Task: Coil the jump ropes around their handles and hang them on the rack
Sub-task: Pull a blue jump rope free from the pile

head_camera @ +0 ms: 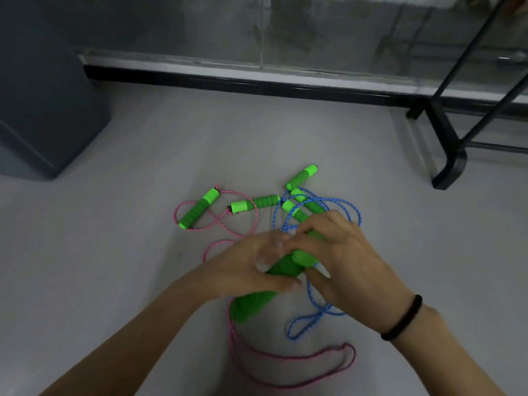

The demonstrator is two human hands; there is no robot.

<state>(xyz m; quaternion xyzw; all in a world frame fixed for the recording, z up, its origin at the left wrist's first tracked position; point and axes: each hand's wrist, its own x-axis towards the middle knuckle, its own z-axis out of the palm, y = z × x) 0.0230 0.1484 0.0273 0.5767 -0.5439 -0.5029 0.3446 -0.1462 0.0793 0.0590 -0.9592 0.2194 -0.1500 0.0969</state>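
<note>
Head view — left hand (248, 267), right hand (345, 258) grip handles (253, 305); slanting up-right.

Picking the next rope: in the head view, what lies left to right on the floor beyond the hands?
Dark grey box → leftmost green handle → level green handle → farthest green handle → black rack foot.

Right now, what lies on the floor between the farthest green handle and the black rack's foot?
Nothing: in the head view, bare grey floor separates the handle from the rack foot.
</note>
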